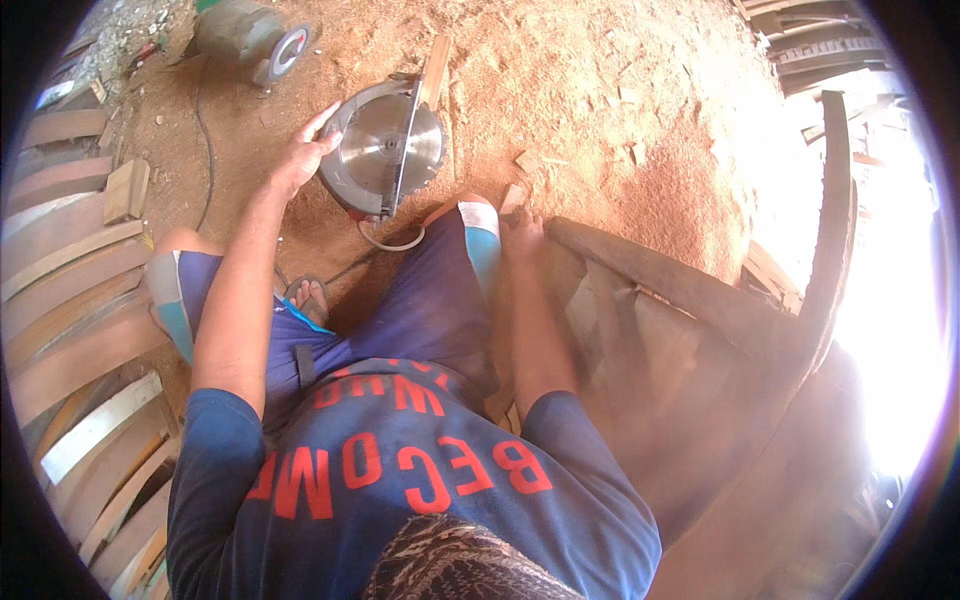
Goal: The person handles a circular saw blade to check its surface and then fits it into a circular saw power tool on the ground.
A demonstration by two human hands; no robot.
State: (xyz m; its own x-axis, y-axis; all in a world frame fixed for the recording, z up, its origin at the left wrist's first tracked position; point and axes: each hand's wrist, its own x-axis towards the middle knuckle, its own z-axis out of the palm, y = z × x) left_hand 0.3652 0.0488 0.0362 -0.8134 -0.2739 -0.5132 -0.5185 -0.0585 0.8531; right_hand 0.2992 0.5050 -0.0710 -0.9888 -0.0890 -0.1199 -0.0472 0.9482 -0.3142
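Observation:
I sit on sawdust-covered ground in blue shorts and a blue shirt. My left hand (298,155) reaches forward and rests on the rim of a circular saw (383,150) that lies on its side, its round metal blade facing up. The fingers are spread against the saw's guard. My right hand (523,232) is down beside my right knee, touching the end of a curved wooden board (668,283) and a small wood scrap (512,198). Whether it grips the board cannot be seen.
Several curved wooden slats (75,300) are stacked at my left. An electric motor (245,38) with a cable (207,150) lies at the top left. More curved boards (835,210) stand at the right, in bright glare. Sawdust (600,90) covers the ground ahead.

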